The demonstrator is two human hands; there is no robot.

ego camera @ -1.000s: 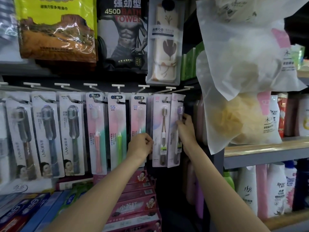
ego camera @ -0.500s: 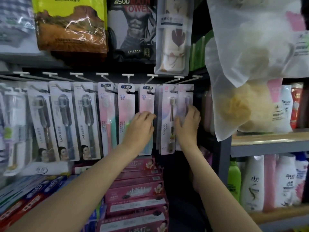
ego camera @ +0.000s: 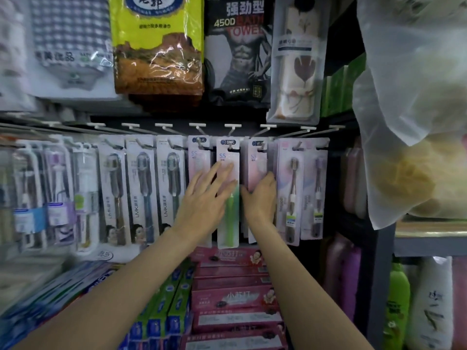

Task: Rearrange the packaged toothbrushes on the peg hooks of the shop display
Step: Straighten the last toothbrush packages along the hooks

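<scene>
Both hands are up on the toothbrush row of the peg display. The left hand (ego camera: 204, 198) has its fingers (ego camera: 222, 170) straight and fanned out, laid flat against the front of the green-handled toothbrush pack (ego camera: 228, 198), which hangs from its own peg hook (ego camera: 231, 133) roughly in the middle of the row. It isn't pinching anything, just pressing on the card.

The right hand (ego camera: 261, 198) is just beside it, on the next pink pack (ego camera: 256, 162) over. Its fingertips disappear behind the pack's right edge, so it looks curled round that edge, with the thumb lying along the left side. I can't tell how tight the grip is.

To the right of that hang the brown-handled toothbrush pack (ego camera: 290, 193) and the purple-handled toothbrush pack (ego camera: 316, 193), side by side and almost touching. Left of the hands there's another pink pack (ego camera: 199, 157), partly covered by the left hand, then three dark LMK brush packs (ego camera: 142, 193) in a line. Further left it all goes blurry.

Stacked under the hooks are pink toothpaste boxes (ego camera: 232, 299), with green and blue boxes (ego camera: 161, 317) next to them. Above the hooks hang a yellow bag (ego camera: 156, 46) and a black bath towel pack (ego camera: 237, 51). Off to the right a frosted plastic bag (ego camera: 414, 97) hangs in front of a shelf with bottles (ego camera: 429, 306) below it.
</scene>
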